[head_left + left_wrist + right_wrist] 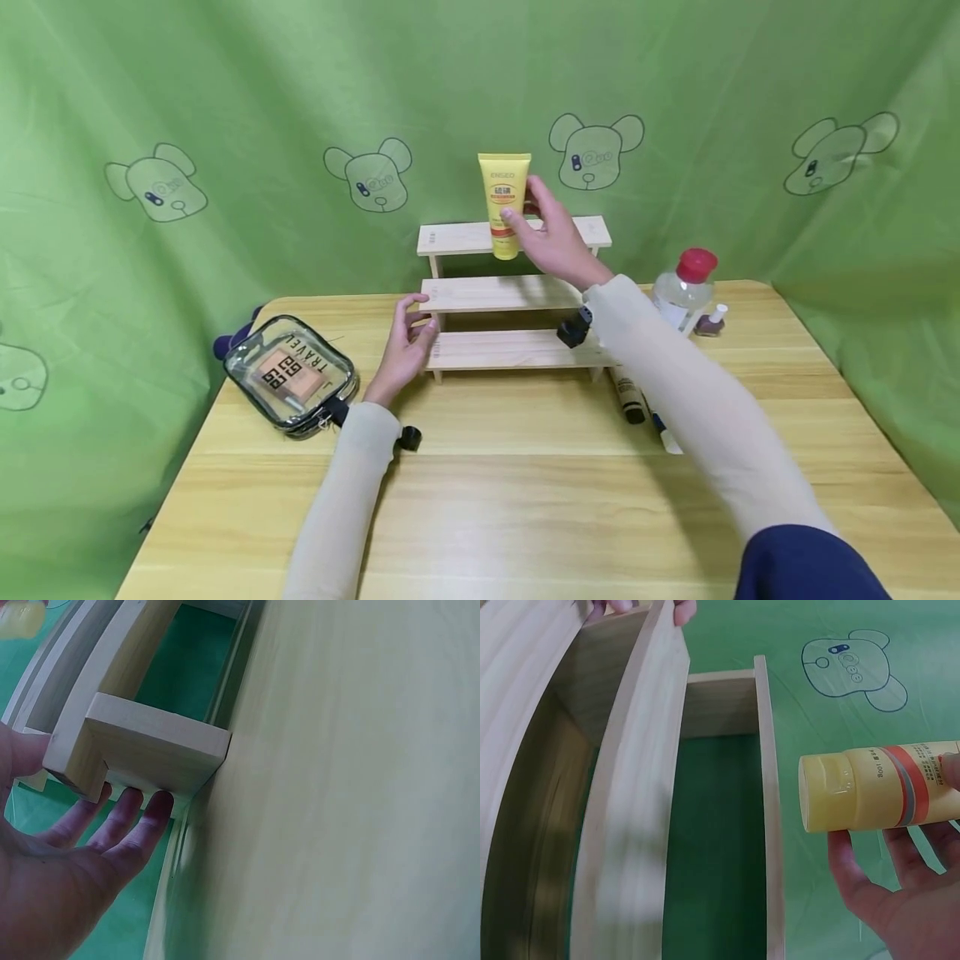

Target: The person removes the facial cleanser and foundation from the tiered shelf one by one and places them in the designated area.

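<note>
A yellow squeeze tube is upright, cap down, in front of the top board of a three-tier wooden shelf rack. My right hand holds it between thumb and fingers. In the right wrist view, the tube's cap points toward the rack, with a gap between them. My left hand grips the rack's left end at the middle and lower tiers. Seen from the left wrist, its fingertips touch the lowest side panel, and the thumb lies by a higher board.
A clear travel pouch with items inside lies left of the rack, a purple object behind it. At right stand a red-capped clear bottle and a nail polish bottle. A dark-capped tube lies by the rack, partly hidden.
</note>
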`<state>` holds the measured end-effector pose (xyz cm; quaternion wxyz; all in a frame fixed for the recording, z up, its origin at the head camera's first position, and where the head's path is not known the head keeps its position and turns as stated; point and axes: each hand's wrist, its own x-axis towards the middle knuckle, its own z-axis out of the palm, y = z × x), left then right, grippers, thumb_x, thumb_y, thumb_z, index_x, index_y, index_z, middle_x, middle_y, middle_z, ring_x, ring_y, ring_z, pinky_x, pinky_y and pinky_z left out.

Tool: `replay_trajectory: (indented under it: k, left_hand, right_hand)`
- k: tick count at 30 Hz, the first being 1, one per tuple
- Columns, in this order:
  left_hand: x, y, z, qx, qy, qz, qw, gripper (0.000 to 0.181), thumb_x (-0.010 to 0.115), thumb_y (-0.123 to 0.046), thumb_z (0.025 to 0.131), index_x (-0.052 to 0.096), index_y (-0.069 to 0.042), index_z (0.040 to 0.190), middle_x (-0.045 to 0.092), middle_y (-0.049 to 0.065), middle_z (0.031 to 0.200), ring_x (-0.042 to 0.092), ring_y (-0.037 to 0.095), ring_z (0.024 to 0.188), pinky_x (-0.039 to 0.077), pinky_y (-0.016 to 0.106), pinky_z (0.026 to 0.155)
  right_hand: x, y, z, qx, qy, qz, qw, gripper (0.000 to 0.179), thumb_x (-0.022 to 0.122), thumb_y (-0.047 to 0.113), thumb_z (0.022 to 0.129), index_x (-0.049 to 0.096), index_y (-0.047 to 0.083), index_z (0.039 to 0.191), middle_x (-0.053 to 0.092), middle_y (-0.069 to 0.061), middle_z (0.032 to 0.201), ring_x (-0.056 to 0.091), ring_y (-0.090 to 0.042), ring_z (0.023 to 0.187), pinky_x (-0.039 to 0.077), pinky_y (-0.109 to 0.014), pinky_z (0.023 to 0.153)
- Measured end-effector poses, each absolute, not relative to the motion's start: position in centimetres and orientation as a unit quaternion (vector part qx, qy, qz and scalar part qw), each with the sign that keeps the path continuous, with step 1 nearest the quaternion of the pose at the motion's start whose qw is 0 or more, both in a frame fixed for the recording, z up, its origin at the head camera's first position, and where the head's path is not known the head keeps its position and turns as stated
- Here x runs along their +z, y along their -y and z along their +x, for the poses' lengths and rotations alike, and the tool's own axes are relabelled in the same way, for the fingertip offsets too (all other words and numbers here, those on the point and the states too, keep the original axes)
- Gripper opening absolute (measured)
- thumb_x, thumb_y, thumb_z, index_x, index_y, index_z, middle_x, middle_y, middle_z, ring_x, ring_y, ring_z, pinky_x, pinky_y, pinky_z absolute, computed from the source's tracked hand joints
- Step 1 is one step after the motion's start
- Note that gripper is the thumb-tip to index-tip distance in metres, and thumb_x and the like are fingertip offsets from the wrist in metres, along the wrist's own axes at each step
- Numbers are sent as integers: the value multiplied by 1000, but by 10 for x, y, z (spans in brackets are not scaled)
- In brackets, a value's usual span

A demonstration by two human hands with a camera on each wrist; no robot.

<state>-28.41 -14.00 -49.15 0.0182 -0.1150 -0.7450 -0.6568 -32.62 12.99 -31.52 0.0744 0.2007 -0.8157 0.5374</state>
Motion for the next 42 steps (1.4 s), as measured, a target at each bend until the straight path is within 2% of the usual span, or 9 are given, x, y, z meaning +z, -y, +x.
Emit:
replay_trajectory:
  k: [15,20,25,32,36,39,42]
  left_hand:
    - [-493,139,-283,-659,742,-119,23,48,55,-7,112,38,-20,155,54,30,153,58,55,138,51,62,117]
    - [-491,138,-281,-659,743,-116,23,48,54,-7,112,38,-21,155,54,30,153,60,51,136,51,61,117]
    - [-491,139,-282,-660,742,-117,20,48,54,-7,112,38,-20,156,52,32,154,59,51,137,51,61,118]
    - [-493,139,-281,-660,742,-114,20,48,55,-9,112,39,-22,155,53,31,154,60,49,136,51,61,116]
    - [-492,139,-281,-660,743,-115,23,48,55,-9,112,39,-22,155,53,32,153,60,49,135,51,61,115]
    - [-491,139,-281,-658,744,-113,21,48,55,-9,112,38,-21,156,52,33,153,59,51,136,52,61,115]
    - [-491,139,-282,-659,743,-113,20,49,55,-8,112,38,-20,156,52,32,153,58,53,136,52,60,114]
  right_hand:
    - [-320,-172,-304,532,818,196,96,50,59,17,113,43,8,160,60,-20,151,58,-32,142,46,-51,127]
    - [-322,-182,-295,529,822,191,90,51,58,19,113,43,10,161,59,-19,154,57,-32,145,46,-53,127]
    - [-324,-195,-283,524,827,182,90,53,59,20,113,42,10,162,57,-20,158,53,-35,149,41,-55,131]
    - [-326,-210,-267,524,829,176,83,52,57,21,114,42,10,162,57,-18,156,57,-31,145,48,-53,126]
    - [-329,-220,-260,524,830,172,90,53,58,21,114,41,12,163,56,-17,159,54,-33,149,47,-53,127]
    - [-331,-227,-255,521,831,169,92,54,58,23,114,41,14,164,55,-17,160,53,-33,152,48,-46,126]
    - [-334,-233,-248,525,830,166,94,55,57,22,114,40,16,165,56,-17,159,54,-33,150,53,-32,120]
